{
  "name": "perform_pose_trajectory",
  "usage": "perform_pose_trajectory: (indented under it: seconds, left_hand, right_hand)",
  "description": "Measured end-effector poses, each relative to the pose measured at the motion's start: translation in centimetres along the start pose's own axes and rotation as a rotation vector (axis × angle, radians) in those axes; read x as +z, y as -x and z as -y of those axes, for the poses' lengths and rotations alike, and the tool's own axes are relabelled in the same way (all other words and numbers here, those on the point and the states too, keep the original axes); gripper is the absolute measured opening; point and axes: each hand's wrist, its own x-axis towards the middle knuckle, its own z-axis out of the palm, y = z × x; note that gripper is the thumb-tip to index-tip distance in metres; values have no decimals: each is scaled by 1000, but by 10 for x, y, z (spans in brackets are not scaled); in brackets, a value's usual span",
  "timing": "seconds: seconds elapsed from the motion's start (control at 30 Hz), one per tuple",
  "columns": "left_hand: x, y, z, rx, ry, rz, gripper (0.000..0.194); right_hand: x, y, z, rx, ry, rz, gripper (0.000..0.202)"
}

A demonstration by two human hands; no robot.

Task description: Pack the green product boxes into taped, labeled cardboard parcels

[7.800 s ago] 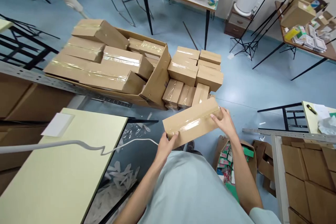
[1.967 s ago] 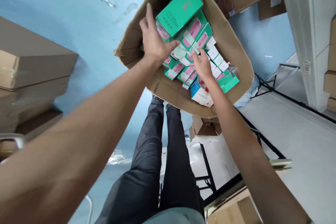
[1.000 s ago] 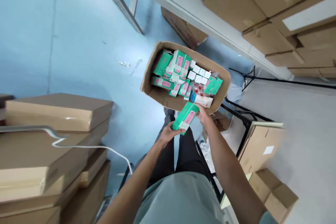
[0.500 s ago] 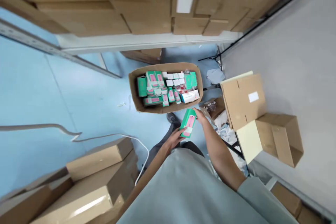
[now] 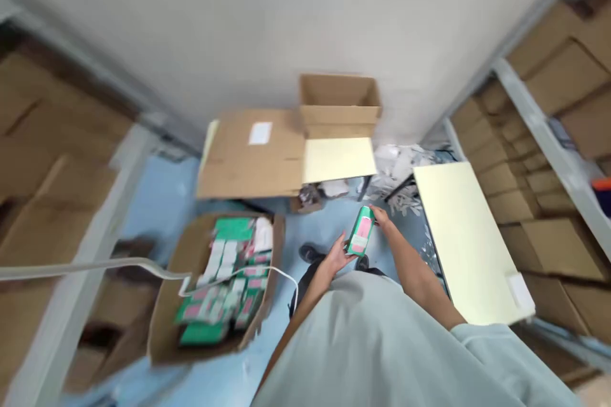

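Observation:
A green box with a pink panel [image 5: 361,231] is held between both hands in front of the body. My left hand [image 5: 338,254] grips its lower left end, fingers against its edge. On the upper right end, my right hand [image 5: 380,216] is closed around the corner. To the left on the floor stands a large open carton [image 5: 160,324], filled with several green-and-pink boxes and white boxes; it is blurred.
Ahead, a pale table [image 5: 338,159] bears a flattened cardboard sheet [image 5: 252,159] and an open empty carton [image 5: 341,116]. Another pale table [image 5: 470,235] stands at right. Shelves with cartons flank both sides. A white cable [image 5: 138,262] crosses from the left.
The view has turned right, from the shelf toward the wall and tables. The large filled carton now lies to the left. Both hands still hold the green box.

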Motion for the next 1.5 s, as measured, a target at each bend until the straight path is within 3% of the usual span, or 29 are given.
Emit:
perform_pose_trajectory:
  seconds: [0.13,0.23,0.37,0.5,0.63,0.83,0.97,1.1,1.27,1.37,1.5]
  left_hand:
    - [103,-31,-4,-112,-252,70,75]
    - [165,-51,-2,-185,-367,130,73]
    - [233,-78,-6,-283,-490,202,73]
    - [294,-106,-20,-390,-606,270,72]
    - [349,-129,-34,-506,-712,344,69]
    - [418,-151,-51,-672,-875,424,66]
    - [454,-165,-49,-737,-947,454,68]
    - [478,-175,-43,-779,-959,482,73]
    - [497,-179,-24,-808,-954,515,80]
    - [509,-179,-1,-790,-943,548,78]
    - [529,-178,39,-706,-934,598,71]
  right_hand:
    - [-129,-10,0,32,-313,-188,29]
    - [-202,-8,-5,-6,-507,-243,33]
    - [-271,-4,-10,-66,-693,-293,35]
    - [-320,-7,-10,-80,-809,-385,33]
    - [-354,-4,-3,-70,-869,-479,31]
    - [-382,20,12,-119,-943,-600,34]
    - [-396,37,19,-170,-956,-648,39]
    - [-410,50,25,-218,-946,-664,43]
    - [-435,64,23,-296,-940,-652,42]
    - [-454,65,17,-343,-937,-662,43]
    - [-478,47,19,-350,-920,-715,52]
